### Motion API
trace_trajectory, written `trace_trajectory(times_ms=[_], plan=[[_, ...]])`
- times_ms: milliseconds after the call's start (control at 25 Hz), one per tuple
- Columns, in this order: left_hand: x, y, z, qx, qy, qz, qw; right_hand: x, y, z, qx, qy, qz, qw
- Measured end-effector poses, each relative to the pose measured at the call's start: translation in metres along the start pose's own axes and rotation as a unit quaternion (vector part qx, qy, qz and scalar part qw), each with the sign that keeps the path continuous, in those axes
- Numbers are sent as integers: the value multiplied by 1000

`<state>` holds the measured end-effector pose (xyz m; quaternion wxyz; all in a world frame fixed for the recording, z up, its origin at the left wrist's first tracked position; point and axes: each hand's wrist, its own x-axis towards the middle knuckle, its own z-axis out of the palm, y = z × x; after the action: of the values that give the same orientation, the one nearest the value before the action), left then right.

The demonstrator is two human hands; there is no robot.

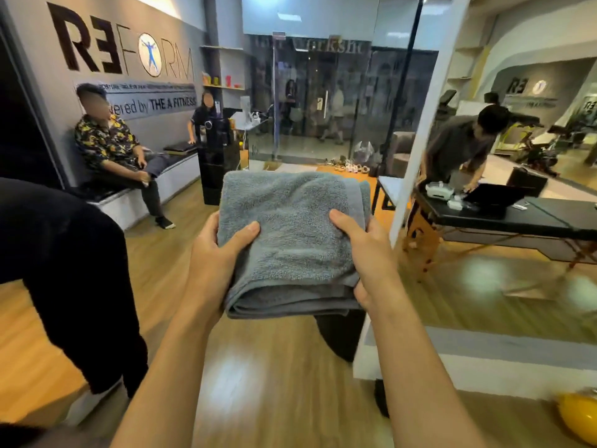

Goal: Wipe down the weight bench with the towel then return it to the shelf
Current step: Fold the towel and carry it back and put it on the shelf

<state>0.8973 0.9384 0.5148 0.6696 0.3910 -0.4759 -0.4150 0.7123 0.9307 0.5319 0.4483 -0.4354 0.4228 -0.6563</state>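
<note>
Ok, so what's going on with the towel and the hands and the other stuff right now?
towel: grey, folded, held up in the air by both hands.
left hand: gripping the towel's left edge, thumb on top.
right hand: gripping the towel's right edge, thumb on top.
laptop: open, on the black massage table.
glass door: looks closed.
yellow ball: resting on the floor.
</note>
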Motion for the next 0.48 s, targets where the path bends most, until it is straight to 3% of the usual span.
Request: trace_trajectory(times_ms=[280,480], plan=[[328,-117,17,20,13,-3,1000,329,96,81,11,-25,6,1000],[567,-218,62,8,-47,-12,999,555,158,106,10,31,4,999]])
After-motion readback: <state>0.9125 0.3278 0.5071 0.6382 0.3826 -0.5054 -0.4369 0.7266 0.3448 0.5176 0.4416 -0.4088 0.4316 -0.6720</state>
